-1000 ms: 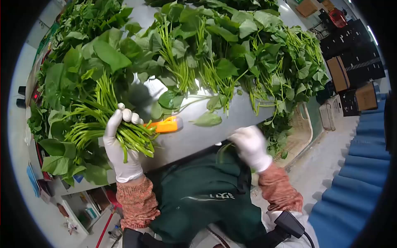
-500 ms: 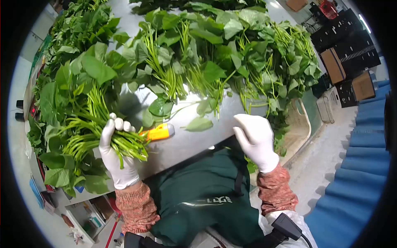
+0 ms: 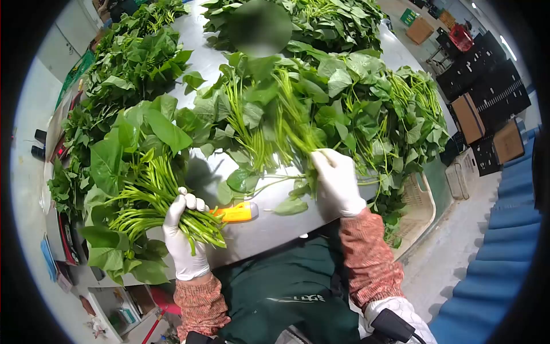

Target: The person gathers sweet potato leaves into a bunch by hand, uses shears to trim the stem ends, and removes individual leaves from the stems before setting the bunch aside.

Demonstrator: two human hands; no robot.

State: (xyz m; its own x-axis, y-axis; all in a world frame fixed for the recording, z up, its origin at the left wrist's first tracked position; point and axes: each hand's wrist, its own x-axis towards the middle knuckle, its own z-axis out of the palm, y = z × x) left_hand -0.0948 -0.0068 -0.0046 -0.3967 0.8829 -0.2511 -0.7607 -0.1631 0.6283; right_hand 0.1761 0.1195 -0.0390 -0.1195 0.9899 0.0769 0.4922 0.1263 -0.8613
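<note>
My left hand (image 3: 186, 232), in a white glove, is closed around a thick bunch of leafy green stems (image 3: 152, 192). Its cut ends point right toward me, and its broad leaves spread out at the left. My right hand (image 3: 339, 182), also gloved, pinches the lower ends of some leafy stems (image 3: 295, 117) at the near edge of the heap; these stems are smeared by motion. Between the hands, a yellow-orange tool with a grey end (image 3: 238, 212) lies on the metal table (image 3: 252, 236), close to the held bunch's stem ends. A loose leaf (image 3: 289, 206) lies near my right hand.
More leafy greens (image 3: 137, 63) line the table's left side and its far end. A pale plastic crate (image 3: 421, 209) stands below the right edge, with greens hanging over it. Black crates (image 3: 487, 80), cardboard boxes (image 3: 468, 117) and a blue curtain (image 3: 487, 252) are farther right.
My right hand has moved forward and left from above the table edge to the heap and closed on stems there. My left hand keeps its bunch. The view has shifted.
</note>
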